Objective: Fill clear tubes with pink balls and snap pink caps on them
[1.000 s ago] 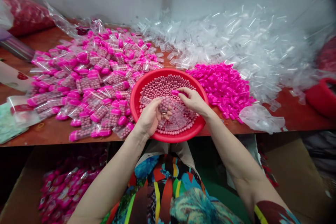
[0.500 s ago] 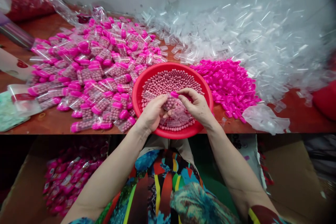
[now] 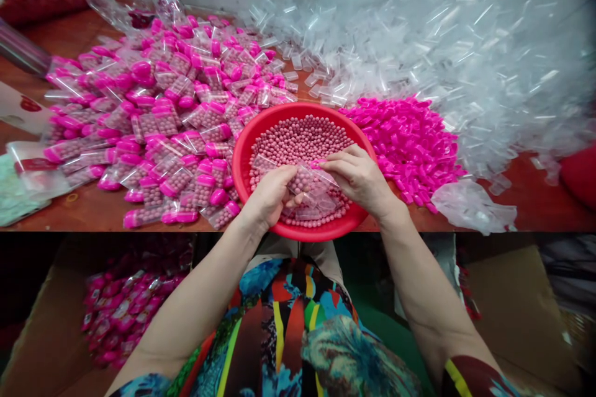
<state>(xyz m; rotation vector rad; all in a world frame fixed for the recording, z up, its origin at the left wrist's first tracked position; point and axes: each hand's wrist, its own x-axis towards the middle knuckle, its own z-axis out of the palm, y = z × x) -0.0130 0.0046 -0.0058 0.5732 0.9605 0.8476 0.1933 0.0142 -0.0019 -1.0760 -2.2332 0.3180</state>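
A red bowl (image 3: 242, 155) full of small pink balls (image 3: 302, 136) sits at the table's front edge. Over it my left hand (image 3: 270, 195) is closed round a clear plastic case (image 3: 305, 178) filled with pink balls. My right hand (image 3: 356, 177) pinches a bright pink cap (image 3: 319, 163) right at the open end of that case. Several empty clear cases (image 3: 316, 203) lie on the balls under my hands.
Left of the bowl lies a big heap of filled, pink-capped cases (image 3: 158, 118). Loose pink caps (image 3: 410, 139) are piled on the right, with a mound of empty clear cases (image 3: 442, 56) behind. Under the table a cardboard box (image 3: 41, 329) holds more filled cases.
My hands have closed together over the bowl: the right hand has brought the pink cap down onto the end of the case held in the left. The view has tilted slightly downward.
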